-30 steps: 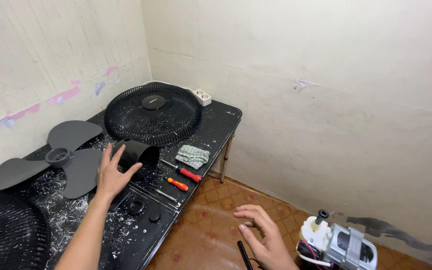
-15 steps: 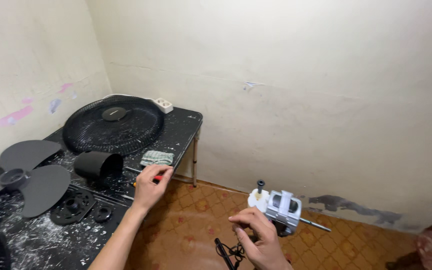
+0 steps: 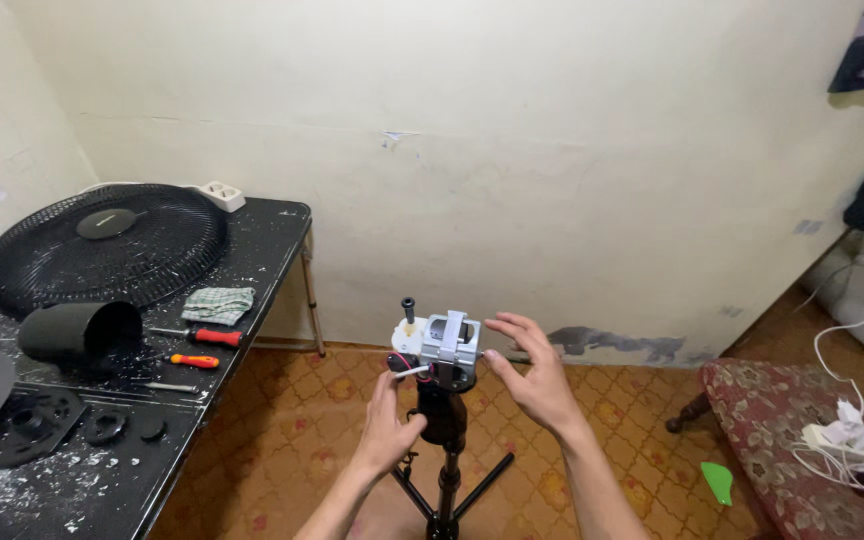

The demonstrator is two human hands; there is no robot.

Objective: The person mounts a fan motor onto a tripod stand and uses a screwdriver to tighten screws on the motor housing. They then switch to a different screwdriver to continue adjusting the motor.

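Fan motor unit [image 3: 439,348] sits on top of the black stand pole [image 3: 446,450], out over the tiled floor [image 3: 272,440], just right of the black table [image 3: 252,290].

My left hand [image 3: 389,428] is wrapped around the neck under the motor, fingers curled onto it: looks like a steadying grip so the head doesn't swing. My right hand [image 3: 532,375] is spread, fingers extended toward the motor's right side; whether it's touching or just short, I can't tell.

Stripped parts are parked on the table, probably to keep them off the floor and within reach: front grille [image 3: 102,245] lying flat, black motor cover [image 3: 82,330] on its side, two red-handled screwdrivers [image 3: 197,348] just beside it, checked cloth [image 3: 217,303] next to those. Power strip [image 3: 222,194] at the back corner by the wall.
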